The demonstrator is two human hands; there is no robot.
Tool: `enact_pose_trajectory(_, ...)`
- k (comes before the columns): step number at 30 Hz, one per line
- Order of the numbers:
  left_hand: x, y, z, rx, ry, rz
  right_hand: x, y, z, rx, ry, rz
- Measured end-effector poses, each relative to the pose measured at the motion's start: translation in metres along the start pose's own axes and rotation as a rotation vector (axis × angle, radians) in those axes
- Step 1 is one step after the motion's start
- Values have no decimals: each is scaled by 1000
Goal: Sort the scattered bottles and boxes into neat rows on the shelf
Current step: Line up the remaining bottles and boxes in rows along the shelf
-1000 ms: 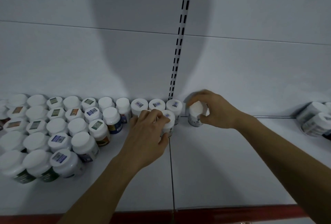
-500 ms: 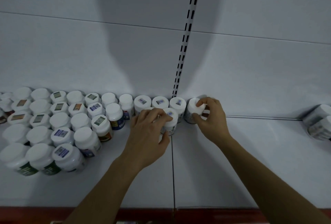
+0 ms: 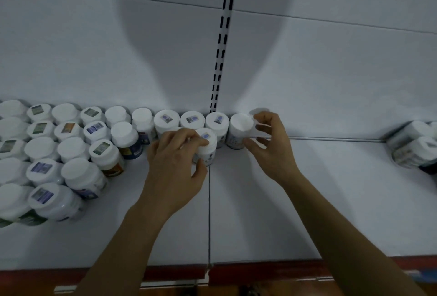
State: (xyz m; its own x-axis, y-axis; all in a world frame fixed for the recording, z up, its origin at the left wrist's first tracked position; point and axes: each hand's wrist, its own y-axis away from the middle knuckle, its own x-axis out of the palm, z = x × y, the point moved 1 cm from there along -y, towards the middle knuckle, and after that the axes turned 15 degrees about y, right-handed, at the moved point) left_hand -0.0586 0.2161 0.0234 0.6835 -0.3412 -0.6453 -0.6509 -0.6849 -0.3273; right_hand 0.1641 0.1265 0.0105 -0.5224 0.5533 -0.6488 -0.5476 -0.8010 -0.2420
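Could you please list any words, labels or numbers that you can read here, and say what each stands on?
None is legible.
Stickers on the caps: too blurred to read.
Side labels on the bottles: too blurred to read.

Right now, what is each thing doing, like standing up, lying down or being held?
Left hand, gripping the front bottle.
Front bottle, upright, capped, held.
Right hand, fingers curled round the end bottle.
End bottle, upright, capped, in the back row.
Left bottles, upright, capped, in rows.
Right bottles, lying down.
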Motion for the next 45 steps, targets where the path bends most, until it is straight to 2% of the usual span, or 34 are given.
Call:
enact_pose_trajectory(3, 4, -6, -9, -17, -59, -62, -30, 27, -15, 109, -69, -111)
enact_pose_trajectory(5, 10, -14, -23, 19, -92, -142, -61, 49, -34, 163, -17, -232)
enact_pose_trajectory(8, 38, -34, -59, 141, -10, -175, -128, 67, -71, 179, 272, -416)
enact_pose_trajectory(10, 73, -48, -91, 208, 68, -114, -181, 64, -107, 221, 548, -510)
enact_pose_trajectory(11, 95, -54, -109, 232, 97, -57, -209, 58, -125, 299, 677, -523)
enact_pose_trajectory(13, 140, -67, -146, 271, 145, 78, -256, 44, -158, 455, 892, -463)
enact_pose_trajectory(15, 186, -83, -181, 322, 176, 210, -285, 31, -182, 515, 1053, -295)
enact_pose_trajectory(17, 228, -107, -214, 398, 178, 307, -299, 20, -198, 495, 1162, -98)
enact_pose_trajectory(19, 267, -136, -245, 483, 146, 388, -306, 17, -205, 424, 1165, -16)
enact_pose_trajectory(21, 303, -165, -273, 557, 74, 457, -314, 25, -207, 320, 1099, -79)
enact_pose_trajectory(25, 360, -207, -307, 626, -122, 640, -334, 63, -207, 215, 746, -369)
enact_pose_trajectory(28, 388, -211, -319, 646, -261, 692, -336, 82, -208, 200, 510, -406)
enact_pose_trajectory(32, 393, -206, -320, 526, -205, 688, -344, 94, -216, 244, 309, -474)
enact_pose_trajectory(35, 363, -197, -299, 395, 29, 562, -351, 96, -220, 277, 82, -504)
enact_pose_trajectory(39, 301, -148, -242, 76, 492, 298, -334, 91, -210, 274, -379, -371)
enact_pose_trajectory(42, 264, -104, -203, -164, 729, 125, -304, 83, -196, 184, -534, -271)
enact_pose_trajectory(45, 226, -63, -175, -272, 850, -103, -268, 73, -175, 147, -587, -117)
